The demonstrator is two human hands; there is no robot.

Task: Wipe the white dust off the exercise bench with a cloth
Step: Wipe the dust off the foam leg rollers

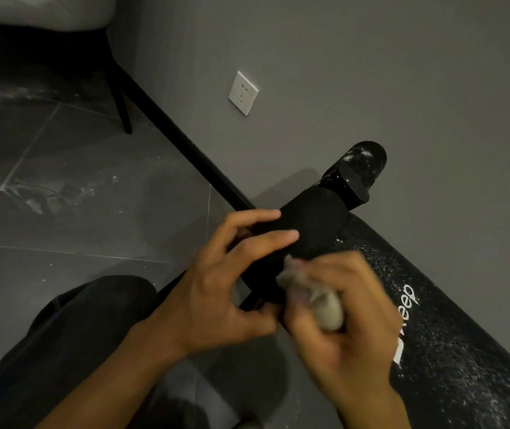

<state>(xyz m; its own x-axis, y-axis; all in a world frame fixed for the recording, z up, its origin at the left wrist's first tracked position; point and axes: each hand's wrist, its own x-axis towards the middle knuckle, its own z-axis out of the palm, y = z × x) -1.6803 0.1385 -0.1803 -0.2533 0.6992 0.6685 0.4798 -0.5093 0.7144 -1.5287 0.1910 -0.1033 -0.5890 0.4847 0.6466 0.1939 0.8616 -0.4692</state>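
The exercise bench (451,351) is black, sprinkled with fine white specks and marked with white lettering; its foam roller (309,227) is plain matt black, and the glossy black end cap (359,168) is streaked with white smears. The bunched cloth (325,308) is a pale grey-beige. The wall (371,72) is mid grey with a white socket plate (243,93), the skirting (179,131) black, the floor tiles (77,212) dark grey with pale grout lines and whitish smudges, the chair (31,10) light grey on black legs, the trousers (62,335) near black.

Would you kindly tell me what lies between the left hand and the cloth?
In the head view, the black foam roller lies between the left hand and the cloth, which the right hand holds.
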